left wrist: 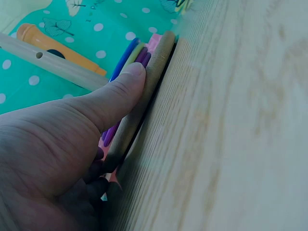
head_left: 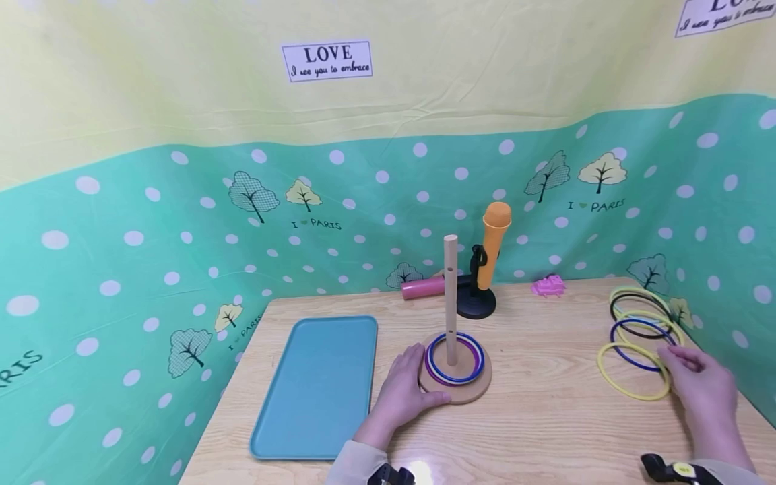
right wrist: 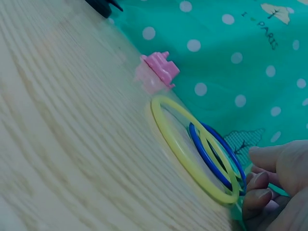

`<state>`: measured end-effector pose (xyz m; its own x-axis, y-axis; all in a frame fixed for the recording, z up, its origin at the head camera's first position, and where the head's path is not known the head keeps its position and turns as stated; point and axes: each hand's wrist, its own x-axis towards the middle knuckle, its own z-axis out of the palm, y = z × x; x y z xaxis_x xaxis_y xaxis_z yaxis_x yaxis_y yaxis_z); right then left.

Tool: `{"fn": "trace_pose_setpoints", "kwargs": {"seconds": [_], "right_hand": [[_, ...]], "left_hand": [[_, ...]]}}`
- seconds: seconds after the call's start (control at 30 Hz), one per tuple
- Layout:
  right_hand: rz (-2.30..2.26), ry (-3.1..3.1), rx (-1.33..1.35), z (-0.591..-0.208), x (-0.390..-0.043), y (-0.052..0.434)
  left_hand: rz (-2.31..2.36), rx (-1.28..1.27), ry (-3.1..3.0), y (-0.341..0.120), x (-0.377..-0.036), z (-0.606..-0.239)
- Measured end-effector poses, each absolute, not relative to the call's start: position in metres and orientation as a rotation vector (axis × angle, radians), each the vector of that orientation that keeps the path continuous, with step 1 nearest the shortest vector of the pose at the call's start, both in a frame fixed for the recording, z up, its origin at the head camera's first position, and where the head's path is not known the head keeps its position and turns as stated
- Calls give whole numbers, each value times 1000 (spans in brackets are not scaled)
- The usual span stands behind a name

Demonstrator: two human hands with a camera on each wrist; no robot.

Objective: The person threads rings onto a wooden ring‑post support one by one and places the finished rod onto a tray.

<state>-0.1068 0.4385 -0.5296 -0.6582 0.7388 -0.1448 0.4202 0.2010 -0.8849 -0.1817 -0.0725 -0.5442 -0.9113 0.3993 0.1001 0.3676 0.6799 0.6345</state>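
A wooden peg stand has an upright post and a round base. Blue, pale and purple rings lie around the foot of the post. My left hand holds the base at its left edge, thumb on top; its other fingers are partly hidden in the left wrist view. At the table's right side, my right hand hovers with loosely bent fingers right beside the nearest yellow ring and a blue ring. No ring shows between its thumb and fingers. More yellow and black rings overlap behind these.
A blue tray lies on the left of the table. Toward the back stand an orange toy microphone on a black stand, a pink cylinder and a small pink toy. A dotted green cloth hangs behind.
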Motion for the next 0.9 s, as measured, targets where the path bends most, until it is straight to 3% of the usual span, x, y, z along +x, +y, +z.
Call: {"fn": "trace_pose_setpoints", "kwargs": {"seconds": [0.9], "right_hand": [[1154, -2550, -948, -536, -102, 440]], "left_hand": [[1065, 655, 2830, -73, -182, -545]]}}
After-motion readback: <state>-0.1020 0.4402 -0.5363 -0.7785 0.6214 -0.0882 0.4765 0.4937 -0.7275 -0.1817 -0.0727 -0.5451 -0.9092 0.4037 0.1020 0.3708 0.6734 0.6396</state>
